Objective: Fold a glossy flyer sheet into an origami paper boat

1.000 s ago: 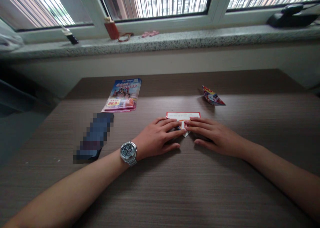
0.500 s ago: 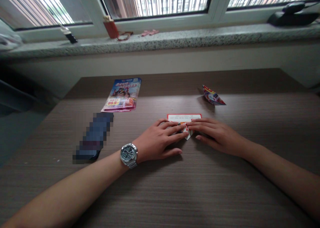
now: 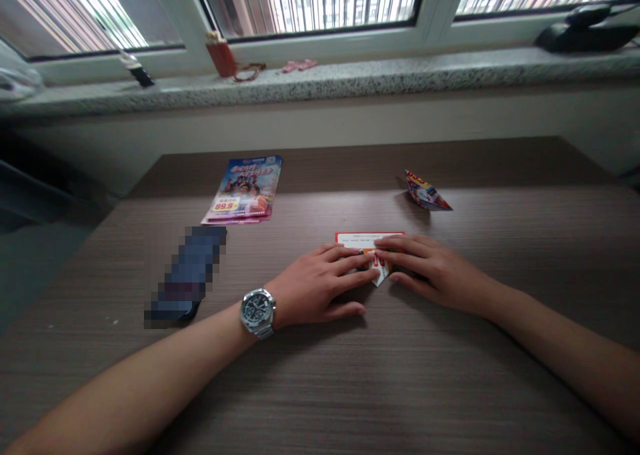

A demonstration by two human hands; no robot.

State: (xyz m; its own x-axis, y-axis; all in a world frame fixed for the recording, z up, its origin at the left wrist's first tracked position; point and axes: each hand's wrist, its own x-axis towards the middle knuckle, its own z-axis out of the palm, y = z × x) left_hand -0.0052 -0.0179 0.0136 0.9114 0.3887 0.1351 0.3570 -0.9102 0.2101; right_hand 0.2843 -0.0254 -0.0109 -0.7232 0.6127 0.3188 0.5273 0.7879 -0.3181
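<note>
My left hand and my right hand lie nearly fingertip to fingertip on the wood-grain table, both pressing on a folded paper. The paper has a red-bordered white strip at the far side and a pointed flap poking out between my fingers. Much of its middle is hidden under my fingers. A steel wristwatch sits on my left wrist.
A small folded paper boat lies beyond my right hand. A stack of colourful leaflets and a pixelated phone lie to the left. Behind the table, a granite windowsill holds small items.
Both hands have slid slightly toward me, carrying the folded paper with them. Its pointed flap now shows further out between my fingers.
</note>
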